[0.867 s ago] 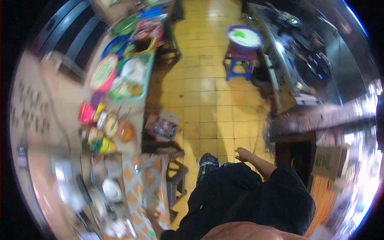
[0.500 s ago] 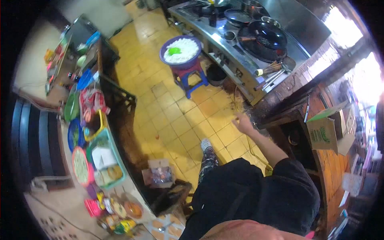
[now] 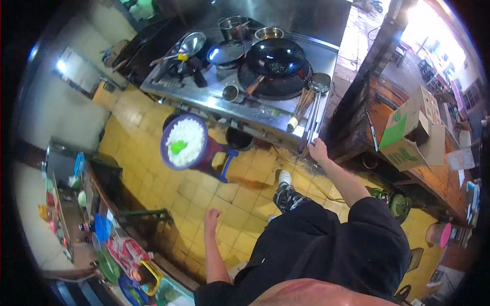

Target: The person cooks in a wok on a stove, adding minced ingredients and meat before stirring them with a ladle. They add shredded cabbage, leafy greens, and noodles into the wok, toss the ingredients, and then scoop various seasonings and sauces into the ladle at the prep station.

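My right hand (image 3: 318, 150) is at the stove's front edge, beside the long handles of a ladle (image 3: 320, 82) and other tools; its fingers are partly spread, and I cannot tell whether they touch a handle. My left hand (image 3: 212, 216) hangs over the yellow floor with its fingers curled in and nothing visible in them. A bamboo brush (image 3: 302, 108) lies left of the ladle. Behind it, a black wok (image 3: 276, 57) sits on the burner of the steel stove (image 3: 214, 102).
A purple basin (image 3: 164, 148) of white food with a green scoop stands on a blue and red stool (image 3: 224, 166). A wooden cabinet (image 3: 408, 168) with an open carton (image 3: 408, 135) is at right. A cluttered table runs along the lower left, with a red-white cloth (image 3: 125, 253).
The view has swung right, bringing the stove to the front. My right hand has moved up to the stove edge by the tool handles. My left hand has come into clear view over the floor.
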Demonstrator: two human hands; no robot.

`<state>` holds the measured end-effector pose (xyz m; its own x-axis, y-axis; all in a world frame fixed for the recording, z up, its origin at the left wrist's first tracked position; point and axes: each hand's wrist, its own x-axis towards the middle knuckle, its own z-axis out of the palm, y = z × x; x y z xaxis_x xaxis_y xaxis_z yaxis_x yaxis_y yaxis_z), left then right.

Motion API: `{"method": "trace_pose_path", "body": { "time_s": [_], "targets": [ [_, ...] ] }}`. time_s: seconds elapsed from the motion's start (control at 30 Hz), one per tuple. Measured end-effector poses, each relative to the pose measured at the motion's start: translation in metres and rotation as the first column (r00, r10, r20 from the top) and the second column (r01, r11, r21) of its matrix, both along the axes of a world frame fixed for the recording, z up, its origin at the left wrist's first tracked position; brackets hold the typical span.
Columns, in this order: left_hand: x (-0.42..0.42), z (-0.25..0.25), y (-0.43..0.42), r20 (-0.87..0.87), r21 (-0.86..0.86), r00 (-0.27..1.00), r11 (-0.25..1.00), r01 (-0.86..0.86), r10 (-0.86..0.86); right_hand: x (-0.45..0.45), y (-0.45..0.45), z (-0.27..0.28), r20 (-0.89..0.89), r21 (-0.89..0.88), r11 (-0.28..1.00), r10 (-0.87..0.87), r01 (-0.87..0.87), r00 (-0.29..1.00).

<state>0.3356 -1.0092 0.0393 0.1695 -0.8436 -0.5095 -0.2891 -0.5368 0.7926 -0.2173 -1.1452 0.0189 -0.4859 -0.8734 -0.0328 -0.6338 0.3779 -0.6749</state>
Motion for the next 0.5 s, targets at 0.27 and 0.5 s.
{"method": "trace_pose_path", "body": {
  "time_s": [0.27,0.5],
  "targets": [
    [-0.340,-0.023,-0.186,-0.509,0.233,0.740,0.757,0.610,-0.439,-0.012,-0.048,-0.009,0.159,0.106,0.986,-0.145,0.129,0.977],
    [-0.443,-0.037,-0.245,-0.720,0.311,0.603,0.618,0.722,-0.342,-0.028,-0.053,-0.001,0.217,-0.047,0.949,-0.295,0.312,0.930]
  ]
}}
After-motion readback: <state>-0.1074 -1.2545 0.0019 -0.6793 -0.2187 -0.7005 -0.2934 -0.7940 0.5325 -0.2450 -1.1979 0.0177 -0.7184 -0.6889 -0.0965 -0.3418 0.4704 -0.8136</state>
